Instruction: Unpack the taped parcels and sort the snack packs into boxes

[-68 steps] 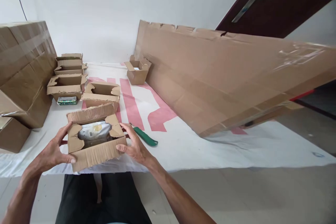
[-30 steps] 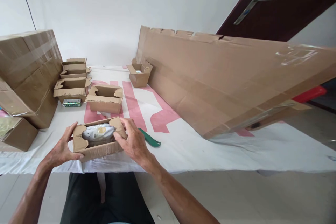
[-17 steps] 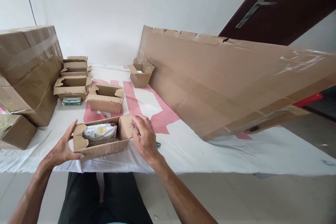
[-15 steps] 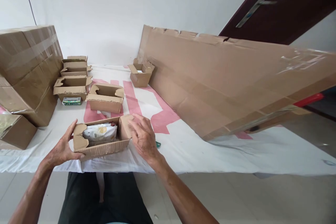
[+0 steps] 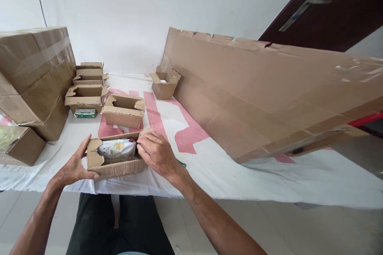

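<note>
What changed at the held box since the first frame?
Right hand let go of its side grip and moved inward; its fingers are now over the box's right end. Right end flap, folded inward before, is lifted outward. Left hand still holds the held box; green pack unmoved.

Left hand (image 5: 72, 168) is held in a wide C, thumb spread off the fingers; right hand's (image 5: 157, 154) kinda curled opposite, fingers bunched leftward.
</note>
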